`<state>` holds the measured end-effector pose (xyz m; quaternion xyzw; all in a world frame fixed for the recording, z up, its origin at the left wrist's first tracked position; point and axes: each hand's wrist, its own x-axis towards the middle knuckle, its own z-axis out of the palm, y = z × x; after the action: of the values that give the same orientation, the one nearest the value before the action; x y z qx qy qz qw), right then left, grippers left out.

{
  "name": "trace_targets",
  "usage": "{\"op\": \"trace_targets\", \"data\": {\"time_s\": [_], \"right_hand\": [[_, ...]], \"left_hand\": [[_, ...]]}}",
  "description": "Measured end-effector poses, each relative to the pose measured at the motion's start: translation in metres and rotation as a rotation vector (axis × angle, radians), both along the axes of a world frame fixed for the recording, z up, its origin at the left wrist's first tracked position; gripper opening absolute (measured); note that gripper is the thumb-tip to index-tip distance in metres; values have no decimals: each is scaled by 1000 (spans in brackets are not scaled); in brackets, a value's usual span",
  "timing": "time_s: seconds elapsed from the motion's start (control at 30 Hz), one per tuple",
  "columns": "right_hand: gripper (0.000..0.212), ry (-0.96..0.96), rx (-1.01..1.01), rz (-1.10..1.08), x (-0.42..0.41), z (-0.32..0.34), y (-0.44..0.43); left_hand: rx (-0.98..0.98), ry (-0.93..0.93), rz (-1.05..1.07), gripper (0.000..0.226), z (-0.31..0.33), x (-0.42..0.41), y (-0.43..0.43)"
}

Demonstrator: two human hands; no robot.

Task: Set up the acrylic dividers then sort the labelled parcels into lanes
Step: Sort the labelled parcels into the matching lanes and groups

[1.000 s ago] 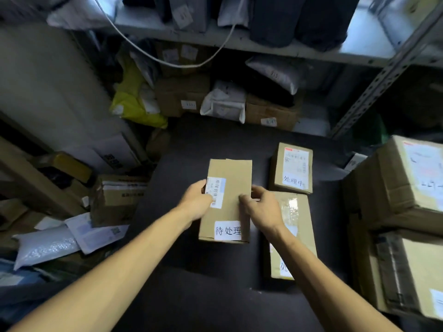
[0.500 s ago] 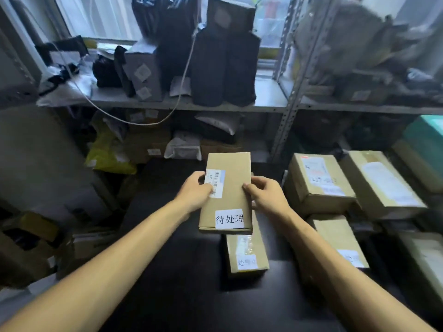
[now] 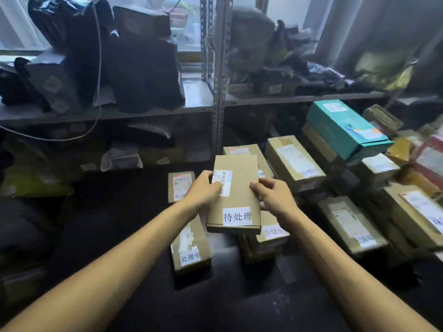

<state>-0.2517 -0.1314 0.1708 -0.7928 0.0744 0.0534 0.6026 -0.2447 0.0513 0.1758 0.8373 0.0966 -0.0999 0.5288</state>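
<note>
Since half a second ago my view has swung to the right, bringing more boxes in on that side, while both hands keep the same hold on the parcel.

Nearest me, the black tabletop (image 3: 215, 298) runs under both forearms. Above it, the flat brown cardboard parcel (image 3: 236, 188) with a white label reading 待处理 is held in the air, level between the two hands. My left hand (image 3: 203, 191) grips its left edge, with the thumb (image 3: 215, 185) lying on top over the barcode sticker and the fingers hidden underneath. My right hand (image 3: 275, 197) grips the right edge, with the thumb (image 3: 257, 186) on the top face and the fingers curled down the side.

Below the left fingers, a taped brown box marked 处理中 (image 3: 190, 246) lies on the table. Below the right fingers sits a short stack of brown boxes (image 3: 269, 238) with a white label on top. Just beyond the left knuckles lies a small labelled brown parcel (image 3: 179, 185).

Beyond the held parcel's far edge, another brown carton (image 3: 244, 150) peeks out, with a larger labelled brown carton (image 3: 294, 161) to its right. Farther right, a teal cardboard box (image 3: 345, 128) tops a pile. Behind everything stands grey metal shelving (image 3: 219, 99), which carries black plastic bags (image 3: 134, 68).
</note>
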Motion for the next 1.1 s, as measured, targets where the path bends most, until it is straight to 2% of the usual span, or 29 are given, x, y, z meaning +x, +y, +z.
{"op": "trace_targets", "data": {"time_s": [0.17,0.3,0.4,0.53,0.67,0.8,0.9,1.03,1.1], "right_hand": [[17,-5,-22,-9,37,-4,-45],[19,-30,-33,0,68,-2,-71],[13,-7,-51,13,91,-7,-77],[24,-55,-180,16,136,-17,-71],[7,-86,-271,1,184,-22,-61],[3,-124,-371,8,212,-26,-59],[7,-108,-452,7,217,-37,-60],[27,-98,-598,84,213,-53,-57],[29,-124,-615,105,212,-58,-57]], "left_hand": [[-22,-23,104,27,-1,28,-48],[14,-55,149,37,2,55,-75],[38,-45,170,39,0,72,-83],[84,-13,243,41,-6,109,-84],[114,30,241,41,-13,155,-81],[177,49,229,42,-21,181,-81],[279,65,187,47,-32,187,-84],[629,75,84,58,-47,184,-84],[700,74,70,61,-51,180,-84]]}}
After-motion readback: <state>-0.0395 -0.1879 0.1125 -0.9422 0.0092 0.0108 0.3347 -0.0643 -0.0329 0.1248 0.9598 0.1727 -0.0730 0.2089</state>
